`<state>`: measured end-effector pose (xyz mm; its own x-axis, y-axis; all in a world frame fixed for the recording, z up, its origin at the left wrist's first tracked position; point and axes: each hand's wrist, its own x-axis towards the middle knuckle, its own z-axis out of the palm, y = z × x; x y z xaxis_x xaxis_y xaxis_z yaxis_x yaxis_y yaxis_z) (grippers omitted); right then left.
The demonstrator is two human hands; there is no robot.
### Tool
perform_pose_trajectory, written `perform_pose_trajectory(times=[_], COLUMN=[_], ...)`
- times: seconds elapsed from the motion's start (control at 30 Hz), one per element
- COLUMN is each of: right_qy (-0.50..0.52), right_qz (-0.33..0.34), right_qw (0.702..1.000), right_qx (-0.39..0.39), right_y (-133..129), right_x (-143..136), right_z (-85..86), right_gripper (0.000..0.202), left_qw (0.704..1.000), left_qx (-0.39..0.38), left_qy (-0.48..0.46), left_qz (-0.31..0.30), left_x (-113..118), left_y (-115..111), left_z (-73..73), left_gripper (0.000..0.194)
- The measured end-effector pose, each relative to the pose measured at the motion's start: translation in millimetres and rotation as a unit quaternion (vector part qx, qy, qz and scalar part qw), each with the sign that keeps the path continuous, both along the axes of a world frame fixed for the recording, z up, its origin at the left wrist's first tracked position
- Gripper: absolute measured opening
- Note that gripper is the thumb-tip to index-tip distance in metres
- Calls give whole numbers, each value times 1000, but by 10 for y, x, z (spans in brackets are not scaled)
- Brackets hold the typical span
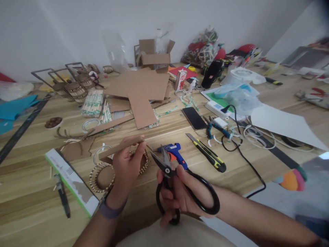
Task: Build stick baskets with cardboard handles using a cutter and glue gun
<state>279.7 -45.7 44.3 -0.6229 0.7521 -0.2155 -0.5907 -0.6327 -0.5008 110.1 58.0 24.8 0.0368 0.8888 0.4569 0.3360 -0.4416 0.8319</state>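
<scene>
In my right hand (177, 192) is a pair of black-handled scissors (167, 170), its blades parted and pointing up and left. My left hand (128, 161) pinches a narrow strip of brown cardboard (109, 153) between thumb and fingers. The strip's end lies close to the blade tips, and I see no contact. Under and beside my left hand lie round woven pieces (102, 176) with a pale-and-dark rim, one partly covered by the hand. Just behind the scissors rests a blue hot glue gun (176, 152), partly hidden by the blades.
A yellow-black utility knife (207, 152), a phone (194, 118) and pliers (218, 130) lie to the right, near a black cable (253, 173). Cardboard sheets (142, 89) fill the middle back. On the left are a long box (74, 181) and a dark pen (62, 197).
</scene>
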Motion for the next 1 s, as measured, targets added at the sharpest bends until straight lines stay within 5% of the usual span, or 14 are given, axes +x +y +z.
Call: perform_pose_trajectory(times=[0.33,1.0], right_qy=[-70,-144], right_qz=[-18,-38], right_qw=[996,988], right_qx=[-61,-37], right_y=[110,280], right_x=[-156,-255], right_z=[107,219], right_gripper=[70,63], left_qw=[1000,998], left_qx=[25,27], left_qy=[4,36], left_qz=[11,41], left_x=[44,46], left_y=[-15,-18], left_z=[51,52], left_gripper=[19,21])
